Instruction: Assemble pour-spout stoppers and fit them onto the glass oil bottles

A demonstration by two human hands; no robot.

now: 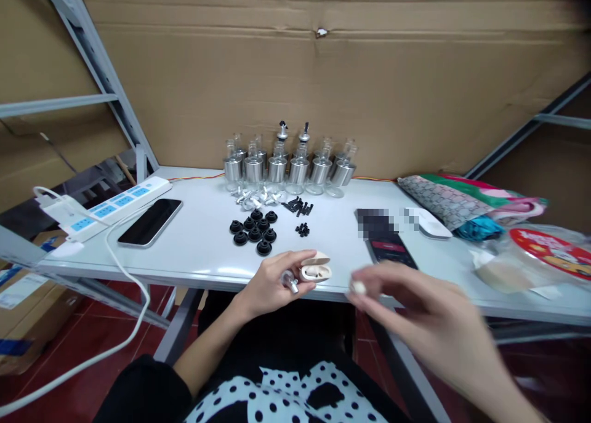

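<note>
Left grip [268, 285] clamps pale case [316, 274] and half-hidden metal piece [290, 281]; right grip [422, 303] pinches blurred white object [357, 288].

Extends bare left forearm [210, 351] from near left; grips with left hand [270, 284] at near centre, fingers [290, 258] curled. Presents right hand [418, 300] at near right, blurred, pinching with thumb [376, 311] and index finger [376, 273]; extends bare right forearm [492, 374] from near right corner.
</note>
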